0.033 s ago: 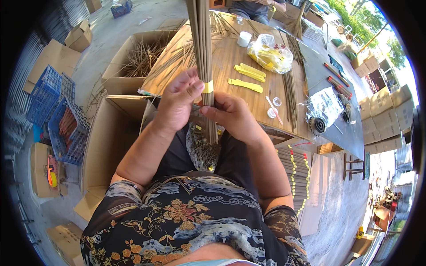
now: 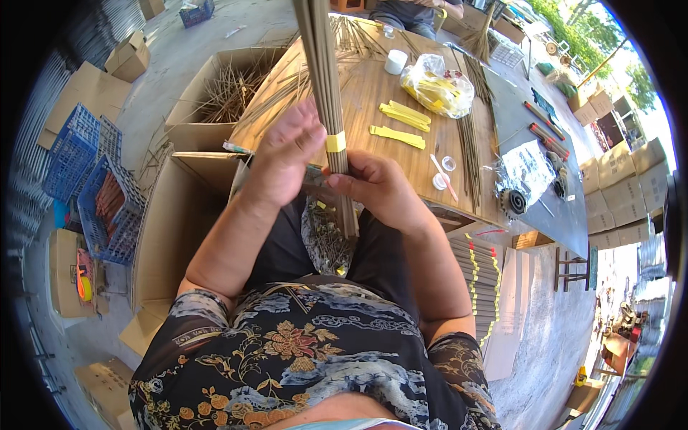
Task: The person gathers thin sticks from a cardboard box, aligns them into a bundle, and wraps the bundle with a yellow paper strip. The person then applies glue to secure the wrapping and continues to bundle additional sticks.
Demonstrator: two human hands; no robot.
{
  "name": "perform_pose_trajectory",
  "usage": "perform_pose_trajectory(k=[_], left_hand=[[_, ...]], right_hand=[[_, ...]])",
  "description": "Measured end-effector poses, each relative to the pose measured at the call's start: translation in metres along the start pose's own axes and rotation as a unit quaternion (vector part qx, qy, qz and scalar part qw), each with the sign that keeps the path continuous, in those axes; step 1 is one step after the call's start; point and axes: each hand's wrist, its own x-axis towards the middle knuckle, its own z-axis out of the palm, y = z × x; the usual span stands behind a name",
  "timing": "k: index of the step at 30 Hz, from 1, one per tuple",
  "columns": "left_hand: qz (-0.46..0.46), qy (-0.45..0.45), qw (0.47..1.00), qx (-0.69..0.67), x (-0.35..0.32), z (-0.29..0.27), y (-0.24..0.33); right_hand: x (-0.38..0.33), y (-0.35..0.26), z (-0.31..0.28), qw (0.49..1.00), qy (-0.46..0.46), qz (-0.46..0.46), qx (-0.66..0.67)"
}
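A long bundle of thin brown sticks (image 2: 322,79), like incense sticks, stands slightly tilted before me, its top cut off by the picture's edge. Round its lower part runs a yellow paper band (image 2: 335,142). My right hand (image 2: 367,179) grips the bundle just below this band, thumb in front. To the left, my left hand (image 2: 285,152) is open, fingers stretched up beside the sticks and the thumb close to the band; whether it touches cannot be made out. On the wooden table ahead lie yellow paper strips (image 2: 398,136) in two small stacks.
The wooden table (image 2: 365,93) also bears a white jar (image 2: 395,61), a clear bag of yellow strips (image 2: 437,86) and loose sticks (image 2: 469,158). A cardboard box (image 2: 190,215) stands at my left. Banded bundles (image 2: 476,279) lie at right. Another person (image 2: 412,16) sits across the table.
My left hand's fingers have spread and its thumb has drawn slightly away from the band. The bundle's top has leaned a little to the left; my right hand keeps its grip.
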Motion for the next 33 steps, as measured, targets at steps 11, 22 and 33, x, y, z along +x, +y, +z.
perform_pose_trajectory(k=[11,22,33], left_hand=[[0.066,0.132,0.977,-0.152,0.015,0.015,0.017],[-0.019,0.101,0.987,-0.12,0.024,-0.014,0.037],[-0.056,0.054,0.978,-0.196,0.026,-0.018,0.041]], right_hand=[[0.008,-0.007,0.02,0.953,0.128,-0.083,-0.263],[0.023,0.01,0.04,0.963,0.131,-0.039,-0.231],[0.015,0.001,0.049,0.994,0.028,0.1,-0.041]])
